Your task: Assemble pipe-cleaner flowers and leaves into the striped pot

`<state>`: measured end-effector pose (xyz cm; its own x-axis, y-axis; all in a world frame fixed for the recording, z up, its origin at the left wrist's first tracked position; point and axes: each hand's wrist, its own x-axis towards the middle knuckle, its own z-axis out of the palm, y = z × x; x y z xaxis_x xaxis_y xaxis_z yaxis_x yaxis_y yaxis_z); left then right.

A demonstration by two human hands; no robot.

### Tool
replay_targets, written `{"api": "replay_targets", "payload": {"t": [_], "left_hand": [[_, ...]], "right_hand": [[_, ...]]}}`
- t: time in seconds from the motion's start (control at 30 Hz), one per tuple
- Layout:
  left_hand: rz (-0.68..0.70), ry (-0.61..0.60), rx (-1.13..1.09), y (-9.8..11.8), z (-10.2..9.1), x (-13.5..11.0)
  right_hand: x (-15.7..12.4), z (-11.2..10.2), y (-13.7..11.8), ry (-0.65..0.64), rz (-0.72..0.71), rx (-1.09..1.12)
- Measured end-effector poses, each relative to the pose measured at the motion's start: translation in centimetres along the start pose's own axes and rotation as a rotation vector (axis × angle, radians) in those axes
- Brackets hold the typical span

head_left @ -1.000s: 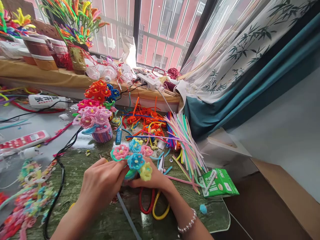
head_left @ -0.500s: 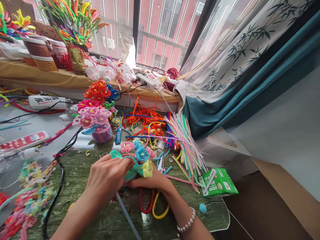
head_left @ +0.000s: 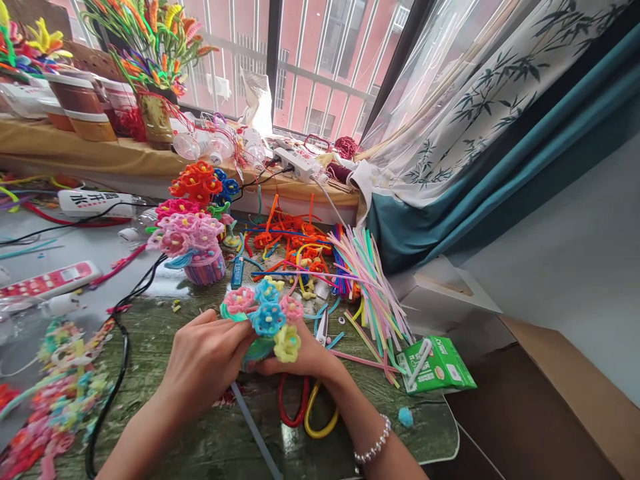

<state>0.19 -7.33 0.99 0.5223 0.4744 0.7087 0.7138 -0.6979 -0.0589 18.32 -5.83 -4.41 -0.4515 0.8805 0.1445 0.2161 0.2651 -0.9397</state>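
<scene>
Left hand (head_left: pixel 203 363) and right hand (head_left: pixel 305 357) are closed together on one bunch of five pipe-cleaner flowers (head_left: pixel 267 319), held above the green table (head_left: pixel 150 353). Behind stands one pink flower pot (head_left: pixel 197 270); one scissors (head_left: pixel 295 407) lies under the hands.

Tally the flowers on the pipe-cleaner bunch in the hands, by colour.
Pipe-cleaner flower bunch, flowers showing:
Pink flowers: 2
Blue flowers: 2
Yellow flower: 1
Total: 5
</scene>
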Motion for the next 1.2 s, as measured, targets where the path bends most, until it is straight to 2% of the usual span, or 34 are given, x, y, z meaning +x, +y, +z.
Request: {"api": "replay_targets", "payload": {"t": [0.13,0.3,0.4,0.5,0.67,0.83,0.9,1.0,1.2], "left_hand": [[-0.018,0.002,-0.082,-0.3,0.2,-1.0],[-0.166,0.013,-0.279,-0.3,0.3,-2.1],[-0.241,0.075,-0.401,-0.1,0.3,-2.1],[-0.267,0.088,-0.463,-0.1,0.4,-1.9],[-0.264,0.094,-0.425,-0.3,0.6,-2.2],[-0.309,0.127,-0.409,-0.2,0.6,-2.3],[-0.334,0.152,-0.381,0.0,0.3,-1.9],[-0.313,0.165,-0.391,0.4,-0.3,-1.1],[-0.276,0.174,-0.381,0.9,-0.4,-0.7]], "right_hand": [[0.0,-0.1,0.0,-0.018,-0.008,0.136],[0.0,-0.4,0.0,-0.063,-0.004,0.247],[0.0,-0.4,-0.2,-0.081,-0.004,0.260],[0.0,-0.4,-0.5,-0.069,-0.030,0.223],[0.0,-0.4,-0.4,-0.091,0.018,0.239],[-0.1,-0.6,-0.5,-0.079,-0.054,0.263],[-0.1,-0.7,-0.5,-0.075,-0.010,0.247],[-0.2,-0.7,-0.2,-0.094,0.066,0.234],[-0.2,-0.7,0.3,-0.074,0.053,0.177]]}}
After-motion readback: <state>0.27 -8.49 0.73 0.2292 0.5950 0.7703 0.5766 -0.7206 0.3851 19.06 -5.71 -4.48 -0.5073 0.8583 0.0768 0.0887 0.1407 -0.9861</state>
